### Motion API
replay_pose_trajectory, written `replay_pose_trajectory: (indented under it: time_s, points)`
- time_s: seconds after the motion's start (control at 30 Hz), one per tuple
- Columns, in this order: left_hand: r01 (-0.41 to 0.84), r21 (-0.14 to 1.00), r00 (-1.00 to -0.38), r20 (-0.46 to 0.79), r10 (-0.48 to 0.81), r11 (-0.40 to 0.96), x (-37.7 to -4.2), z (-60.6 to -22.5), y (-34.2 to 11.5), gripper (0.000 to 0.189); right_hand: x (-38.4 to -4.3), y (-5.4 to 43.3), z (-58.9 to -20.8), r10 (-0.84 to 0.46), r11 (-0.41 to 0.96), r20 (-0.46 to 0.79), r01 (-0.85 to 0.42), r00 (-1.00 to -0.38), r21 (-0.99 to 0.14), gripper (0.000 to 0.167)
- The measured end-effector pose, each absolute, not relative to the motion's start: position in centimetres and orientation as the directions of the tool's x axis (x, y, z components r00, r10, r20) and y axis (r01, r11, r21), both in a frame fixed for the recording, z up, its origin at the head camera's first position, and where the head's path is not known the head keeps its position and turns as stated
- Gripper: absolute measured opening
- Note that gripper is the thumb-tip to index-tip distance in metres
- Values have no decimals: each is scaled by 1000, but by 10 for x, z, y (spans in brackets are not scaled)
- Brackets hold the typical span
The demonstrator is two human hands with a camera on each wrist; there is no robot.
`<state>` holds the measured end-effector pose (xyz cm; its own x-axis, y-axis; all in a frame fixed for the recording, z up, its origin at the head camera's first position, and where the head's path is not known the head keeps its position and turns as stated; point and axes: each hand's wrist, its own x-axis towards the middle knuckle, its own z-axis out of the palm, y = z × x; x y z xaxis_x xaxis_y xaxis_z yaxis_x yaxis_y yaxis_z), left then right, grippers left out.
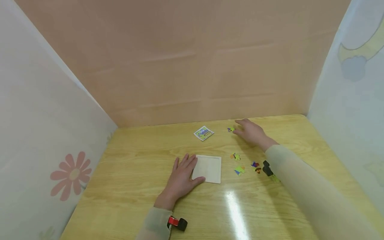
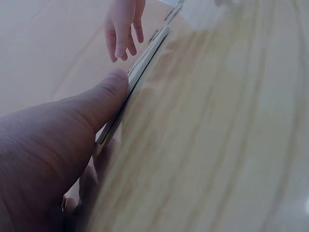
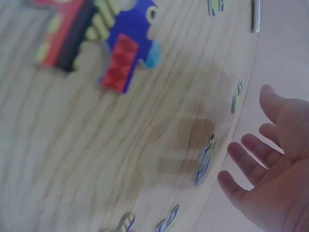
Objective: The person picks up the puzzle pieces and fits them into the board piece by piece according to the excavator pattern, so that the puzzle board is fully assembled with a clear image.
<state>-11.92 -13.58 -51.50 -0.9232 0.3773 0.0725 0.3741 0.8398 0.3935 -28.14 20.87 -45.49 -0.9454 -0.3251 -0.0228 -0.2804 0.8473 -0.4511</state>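
Note:
A pale square wooden board with a shallow raised border lies on the table. On its left side rests my left hand, fingers spread and fairly straight, the thumb along the near edge; the left wrist view shows the thumb against the board's edge. Toward the back right my right hand hovers over the table with loosely bent fingers and holds nothing. Just left of its fingertips is a small green-and-purple jigsaw piece. In the right wrist view the fingers are parted.
Several more jigsaw pieces lie right of the board, among them a green one and a blue-and-red one; others sit partly under the right forearm. A printed picture card lies behind the board. A brown backdrop stands behind the table.

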Motion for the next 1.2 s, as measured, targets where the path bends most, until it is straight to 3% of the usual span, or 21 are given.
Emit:
replay_pose_trajectory:
  time_s: [1.2]
  points:
    - [368, 362, -929, 107, 354, 857, -113, -518, -133, 89, -290, 182, -466, -216, 904, -56, -178, -975, -388, 45]
